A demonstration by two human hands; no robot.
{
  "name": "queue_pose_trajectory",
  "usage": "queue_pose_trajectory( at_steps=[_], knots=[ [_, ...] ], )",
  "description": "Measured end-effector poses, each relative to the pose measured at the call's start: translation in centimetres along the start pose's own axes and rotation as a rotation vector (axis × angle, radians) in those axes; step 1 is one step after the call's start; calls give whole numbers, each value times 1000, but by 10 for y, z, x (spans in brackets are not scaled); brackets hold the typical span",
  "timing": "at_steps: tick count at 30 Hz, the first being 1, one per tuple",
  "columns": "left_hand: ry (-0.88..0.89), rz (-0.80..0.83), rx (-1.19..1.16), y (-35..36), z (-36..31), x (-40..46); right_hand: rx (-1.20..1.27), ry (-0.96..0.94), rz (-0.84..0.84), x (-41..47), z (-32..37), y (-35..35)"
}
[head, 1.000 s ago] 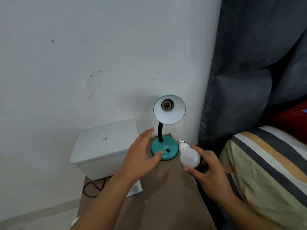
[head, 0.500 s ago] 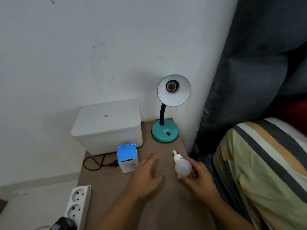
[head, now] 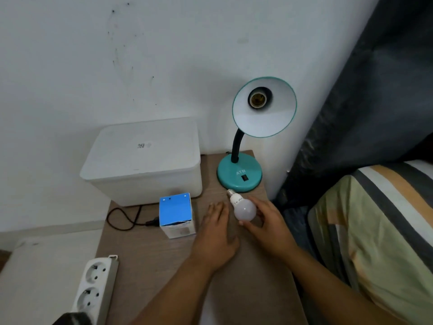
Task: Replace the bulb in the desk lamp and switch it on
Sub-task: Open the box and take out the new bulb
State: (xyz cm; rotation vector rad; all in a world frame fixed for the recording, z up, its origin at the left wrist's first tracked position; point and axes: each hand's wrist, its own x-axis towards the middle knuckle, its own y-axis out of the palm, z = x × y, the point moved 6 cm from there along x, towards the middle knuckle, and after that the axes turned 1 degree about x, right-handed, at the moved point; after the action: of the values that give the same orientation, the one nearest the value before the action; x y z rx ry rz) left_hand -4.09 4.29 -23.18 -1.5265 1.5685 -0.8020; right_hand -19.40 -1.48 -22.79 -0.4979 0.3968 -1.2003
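The brown table holds everything, with a white lidded box at the back left. At the back right stands the teal lamp, its shade tipped toward the camera and its socket empty. A blue-topped carton sits in front of the white box, likely the packaging of the new bulb. The right hand curls its thumb and fingers round the white bulb, which hangs just in front of the lamp's base, screw end aimed up and left. The left hand lies flat and relaxed on the table, holding nothing. This looks like the old bulb being set aside, so it should be laid down gently, somewhere it cannot roll off the edge.
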Motion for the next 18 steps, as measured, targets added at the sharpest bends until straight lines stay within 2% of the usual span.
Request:
queue_pose_trajectory(
  at_steps=[10, 18],
  knots=[
    [-20, -104, 75, 13, 6, -1, -102, -64, -5, 14, 8, 6],
    [-38, -69, 80, 13, 7, 0, -142, -54, 15, 12, 10, 5]
  ],
)
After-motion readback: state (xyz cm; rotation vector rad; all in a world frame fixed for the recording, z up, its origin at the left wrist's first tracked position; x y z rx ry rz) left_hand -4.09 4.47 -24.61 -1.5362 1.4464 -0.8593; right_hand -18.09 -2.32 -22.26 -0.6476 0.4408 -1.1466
